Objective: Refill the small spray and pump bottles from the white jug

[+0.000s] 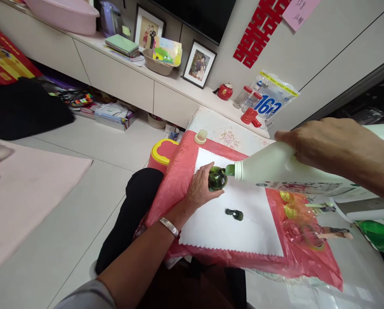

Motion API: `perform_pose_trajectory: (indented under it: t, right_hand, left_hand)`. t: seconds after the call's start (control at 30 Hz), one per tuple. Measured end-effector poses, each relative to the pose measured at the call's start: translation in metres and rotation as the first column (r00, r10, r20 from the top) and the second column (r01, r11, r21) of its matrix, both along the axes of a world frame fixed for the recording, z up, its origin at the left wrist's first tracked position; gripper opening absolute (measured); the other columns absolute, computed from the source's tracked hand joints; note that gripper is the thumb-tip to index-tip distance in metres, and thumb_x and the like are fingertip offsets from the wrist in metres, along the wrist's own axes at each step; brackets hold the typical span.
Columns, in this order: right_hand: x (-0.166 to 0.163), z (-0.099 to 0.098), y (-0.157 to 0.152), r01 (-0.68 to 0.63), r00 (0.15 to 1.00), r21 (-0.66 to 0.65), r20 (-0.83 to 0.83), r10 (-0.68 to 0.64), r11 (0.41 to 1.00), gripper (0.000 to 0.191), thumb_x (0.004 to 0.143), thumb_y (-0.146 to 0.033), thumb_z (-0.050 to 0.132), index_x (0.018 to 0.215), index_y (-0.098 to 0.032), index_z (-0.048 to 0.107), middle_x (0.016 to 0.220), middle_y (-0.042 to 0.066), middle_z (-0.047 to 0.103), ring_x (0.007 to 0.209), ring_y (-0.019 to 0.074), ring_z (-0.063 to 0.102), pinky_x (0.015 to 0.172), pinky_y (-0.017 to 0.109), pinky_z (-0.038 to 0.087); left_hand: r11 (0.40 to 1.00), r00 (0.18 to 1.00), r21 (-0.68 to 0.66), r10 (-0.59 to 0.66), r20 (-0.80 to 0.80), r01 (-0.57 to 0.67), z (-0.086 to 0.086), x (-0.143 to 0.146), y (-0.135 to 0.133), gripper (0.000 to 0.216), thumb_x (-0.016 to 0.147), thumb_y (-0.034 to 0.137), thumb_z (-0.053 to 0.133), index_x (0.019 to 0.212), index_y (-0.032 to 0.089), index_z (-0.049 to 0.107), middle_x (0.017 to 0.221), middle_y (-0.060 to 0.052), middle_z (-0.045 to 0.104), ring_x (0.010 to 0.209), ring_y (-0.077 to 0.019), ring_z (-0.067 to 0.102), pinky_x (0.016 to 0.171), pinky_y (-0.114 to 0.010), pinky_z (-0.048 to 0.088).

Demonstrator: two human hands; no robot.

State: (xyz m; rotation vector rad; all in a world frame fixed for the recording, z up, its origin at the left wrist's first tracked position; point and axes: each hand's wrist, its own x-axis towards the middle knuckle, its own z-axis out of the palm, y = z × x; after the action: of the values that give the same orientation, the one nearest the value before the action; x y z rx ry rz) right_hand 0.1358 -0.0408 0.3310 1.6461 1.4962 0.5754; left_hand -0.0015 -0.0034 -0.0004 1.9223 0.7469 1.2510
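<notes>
Head view, and the left hand (202, 187) is half curled, cupping the small green bottle (217, 179) over the white sheet (208, 227); across from it, the right hand (327, 139) clasps the big pale jug (269, 165), tipped almost flat, its green spout (230, 170) right up by the bottle, touching or not is hard to tell, and a dark green nozzle (237, 215) lies nearby

Left hand (202, 189) clasps rounded dark-green glass bottle (217, 180) over white scallop-edged sheet (256, 234). Right hand (327, 143) grips large pale-green plastic jug (269, 165), tipped sideways, mouth beside bottle's top; contact unclear. Small dark-green nozzle-like piece (238, 215) lies on sheet.
</notes>
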Motion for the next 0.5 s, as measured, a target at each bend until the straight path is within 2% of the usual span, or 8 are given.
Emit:
perform_pose_trajectory:
  t: [0.1,0.5]
  right_hand:
    - [-0.011,0.001,0.001,0.101,0.990,-0.078,0.105,-0.092,0.992,0.056,0.088,-0.015,0.050,0.139,-0.037,0.055,0.093,0.005,0.065,0.082,0.0220,0.059,0.055,0.029,0.029]
    - [-0.026,0.005,0.004,0.125,0.988,-0.070,0.095,-0.118,0.990,0.048,0.091,-0.016,0.049,0.135,-0.034,0.057,0.098,0.005,0.065,0.083,0.0216,0.056,0.058,0.030,0.029]
  left_hand:
    - [1.000,1.000,-0.003,-0.001,0.001,0.001,-0.001,0.000,0.000,0.108,0.064,0.033,0.088,0.151,0.024,0.026,0.141,-0.015,0.052,0.132,-0.0353,0.053,0.112,-0.054,0.044]
    - [1.000,1.000,-0.027,0.002,-0.009,-0.002,0.001,0.000,-0.001,0.106,0.063,0.031,0.088,0.150,0.023,0.027,0.140,-0.015,0.053,0.132,-0.0362,0.053,0.111,-0.054,0.044]
